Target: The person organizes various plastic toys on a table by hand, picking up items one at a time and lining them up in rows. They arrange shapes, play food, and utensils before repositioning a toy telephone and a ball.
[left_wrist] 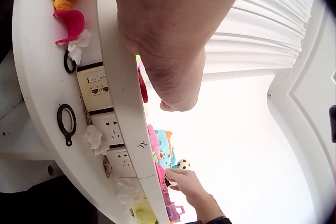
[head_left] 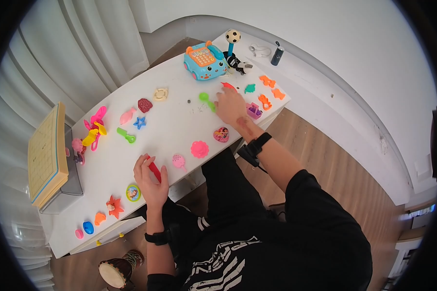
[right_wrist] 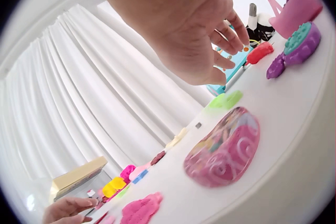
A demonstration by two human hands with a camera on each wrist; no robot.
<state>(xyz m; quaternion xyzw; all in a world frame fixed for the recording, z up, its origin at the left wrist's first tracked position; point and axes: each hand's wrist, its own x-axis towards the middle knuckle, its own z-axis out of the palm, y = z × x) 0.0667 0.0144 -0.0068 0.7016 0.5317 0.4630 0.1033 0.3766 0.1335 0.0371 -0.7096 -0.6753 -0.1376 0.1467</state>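
My left hand hovers low over the table's near edge, fingers loosely bent and thumb apart. A long red toy shows between thumb and fingers; in the left wrist view a gap separates this red toy from the hand. My right hand reaches across the table's right part. Its fingers are spread and relaxed in the right wrist view, with nothing between them. Just beyond the fingertips lies a small red piece. A green spoon-like toy is beside that hand, and a pink heart-shaped box sits nearer.
A blue toy telephone stands at the back. Pink molds and several colourful toys line the near edge. Orange pieces and a purple basket lie right. A bin with a yellowish board stands left; a drum is on the floor.
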